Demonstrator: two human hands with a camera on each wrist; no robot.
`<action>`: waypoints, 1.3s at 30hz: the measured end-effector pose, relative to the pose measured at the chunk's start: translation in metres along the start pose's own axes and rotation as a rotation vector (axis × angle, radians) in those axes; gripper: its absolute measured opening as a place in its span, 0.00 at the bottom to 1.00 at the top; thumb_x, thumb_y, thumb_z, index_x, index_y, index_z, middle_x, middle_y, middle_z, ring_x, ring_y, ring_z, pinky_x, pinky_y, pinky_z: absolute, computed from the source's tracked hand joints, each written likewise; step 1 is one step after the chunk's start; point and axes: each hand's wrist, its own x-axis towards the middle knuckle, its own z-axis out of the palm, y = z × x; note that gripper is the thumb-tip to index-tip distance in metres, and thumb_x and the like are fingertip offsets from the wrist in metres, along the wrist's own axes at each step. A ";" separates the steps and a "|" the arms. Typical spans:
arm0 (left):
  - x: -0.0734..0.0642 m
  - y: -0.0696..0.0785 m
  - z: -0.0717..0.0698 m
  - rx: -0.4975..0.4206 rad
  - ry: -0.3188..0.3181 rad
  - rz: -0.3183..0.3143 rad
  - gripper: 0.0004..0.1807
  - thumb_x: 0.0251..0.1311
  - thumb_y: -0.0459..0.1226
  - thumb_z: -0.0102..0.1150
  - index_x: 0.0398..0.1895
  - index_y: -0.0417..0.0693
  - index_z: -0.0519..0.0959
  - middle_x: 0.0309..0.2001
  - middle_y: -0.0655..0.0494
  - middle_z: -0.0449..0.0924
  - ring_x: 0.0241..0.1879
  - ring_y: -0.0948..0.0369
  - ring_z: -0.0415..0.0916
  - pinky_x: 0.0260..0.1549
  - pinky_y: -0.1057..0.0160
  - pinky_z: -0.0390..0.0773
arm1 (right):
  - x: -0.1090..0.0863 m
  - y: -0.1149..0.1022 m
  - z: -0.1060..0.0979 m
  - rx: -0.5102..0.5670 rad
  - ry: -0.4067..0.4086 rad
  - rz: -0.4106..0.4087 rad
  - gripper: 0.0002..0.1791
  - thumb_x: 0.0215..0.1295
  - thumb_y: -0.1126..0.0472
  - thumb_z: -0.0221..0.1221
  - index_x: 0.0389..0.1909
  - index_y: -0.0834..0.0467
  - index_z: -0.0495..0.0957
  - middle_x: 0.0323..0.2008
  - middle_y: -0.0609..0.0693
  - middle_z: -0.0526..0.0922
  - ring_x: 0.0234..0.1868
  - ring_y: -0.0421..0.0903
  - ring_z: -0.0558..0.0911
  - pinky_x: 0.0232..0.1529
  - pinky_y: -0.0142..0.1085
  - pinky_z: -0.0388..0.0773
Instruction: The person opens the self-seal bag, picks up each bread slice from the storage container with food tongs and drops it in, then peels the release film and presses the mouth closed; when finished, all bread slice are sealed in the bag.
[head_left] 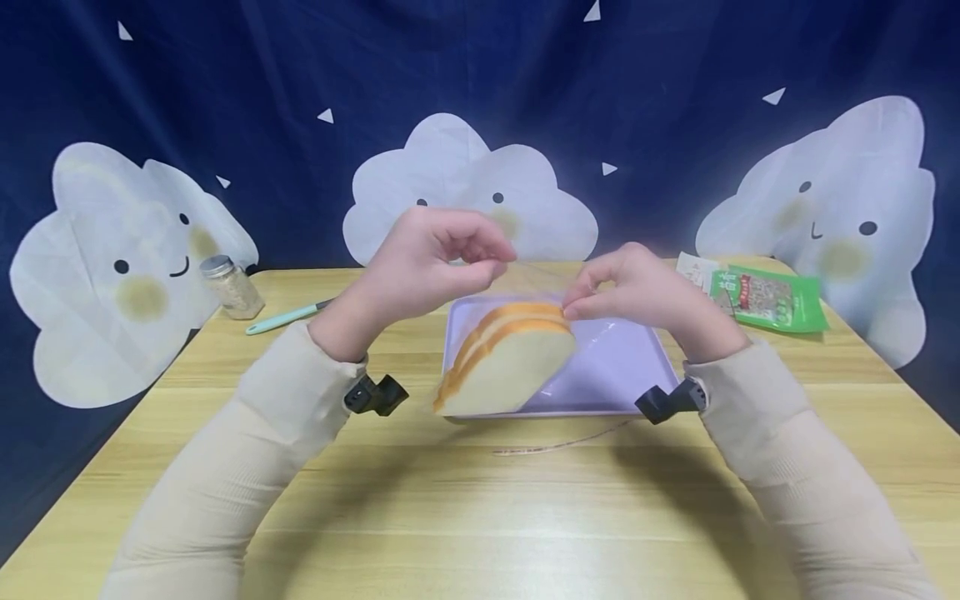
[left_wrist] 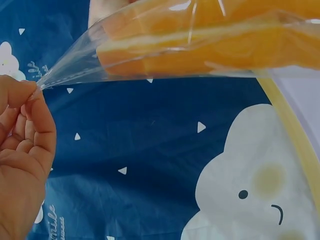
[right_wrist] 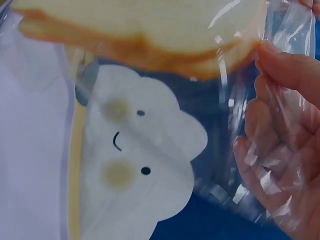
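Observation:
Two slices of bread (head_left: 510, 367) with brown crust hang tilted over a lilac tray (head_left: 626, 367), inside a clear plastic bag (left_wrist: 75, 65). My left hand (head_left: 442, 254) is raised above them and pinches a gathered edge of the bag between thumb and forefinger, as the left wrist view shows. At the upper right corner of the bread, my right hand (head_left: 630, 292) pinches the slices with thumb and fingers. Crinkled plastic (right_wrist: 280, 190) lies across that hand's fingers and palm in the right wrist view.
A lidded glass jar (head_left: 231, 287) stands at the table's back left, beside a utensil with a mint handle (head_left: 285, 318). Back right lie a green packet (head_left: 780, 300) and a white packet (head_left: 697, 268). A thin strip (head_left: 562, 446) lies before the tray.

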 end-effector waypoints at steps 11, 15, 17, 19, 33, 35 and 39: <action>-0.012 -0.008 -0.008 0.008 0.075 -0.041 0.05 0.47 0.23 0.60 0.28 0.36 0.82 0.24 0.56 0.80 0.23 0.63 0.72 0.26 0.69 0.73 | -0.016 0.023 -0.001 0.082 0.025 0.052 0.05 0.52 0.59 0.67 0.27 0.57 0.84 0.28 0.48 0.85 0.30 0.37 0.78 0.33 0.30 0.74; -0.016 -0.011 -0.012 0.001 0.112 -0.069 0.06 0.47 0.22 0.60 0.28 0.36 0.82 0.23 0.57 0.79 0.22 0.63 0.71 0.23 0.70 0.71 | -0.022 0.030 -0.003 0.064 0.064 0.035 0.03 0.52 0.61 0.67 0.27 0.56 0.85 0.27 0.45 0.85 0.30 0.36 0.79 0.33 0.28 0.73; -0.019 -0.012 -0.015 -0.004 0.126 -0.084 0.06 0.46 0.22 0.61 0.28 0.35 0.82 0.22 0.60 0.79 0.21 0.64 0.71 0.21 0.70 0.70 | -0.025 0.034 -0.004 0.086 0.088 0.020 0.03 0.51 0.62 0.67 0.26 0.57 0.85 0.25 0.42 0.84 0.29 0.35 0.78 0.33 0.27 0.73; -0.022 -0.014 -0.017 -0.014 0.144 -0.084 0.05 0.46 0.21 0.61 0.27 0.34 0.82 0.23 0.61 0.79 0.20 0.65 0.71 0.20 0.71 0.70 | -0.026 0.036 -0.003 0.132 0.116 -0.012 0.02 0.51 0.64 0.67 0.26 0.59 0.85 0.24 0.40 0.84 0.28 0.35 0.79 0.32 0.26 0.73; -0.058 -0.035 -0.024 -0.254 0.518 -0.069 0.13 0.46 0.18 0.58 0.25 0.44 0.83 0.27 0.58 0.81 0.22 0.67 0.73 0.21 0.73 0.73 | -0.007 0.019 0.033 0.599 0.409 -0.010 0.14 0.59 0.70 0.57 0.25 0.47 0.83 0.28 0.37 0.84 0.34 0.38 0.80 0.40 0.30 0.74; -0.065 -0.038 -0.023 -0.313 0.589 -0.012 0.14 0.47 0.17 0.56 0.25 0.42 0.82 0.28 0.56 0.80 0.23 0.66 0.72 0.22 0.74 0.72 | 0.000 0.012 0.042 0.612 0.426 -0.019 0.09 0.60 0.70 0.57 0.28 0.54 0.84 0.27 0.38 0.84 0.33 0.39 0.80 0.40 0.31 0.76; -0.076 -0.046 -0.029 -0.400 0.747 0.064 0.10 0.47 0.15 0.54 0.25 0.33 0.80 0.27 0.53 0.80 0.22 0.64 0.75 0.25 0.72 0.76 | 0.016 -0.004 0.060 0.650 0.417 -0.033 0.09 0.60 0.68 0.58 0.36 0.71 0.80 0.24 0.38 0.83 0.28 0.40 0.80 0.38 0.33 0.77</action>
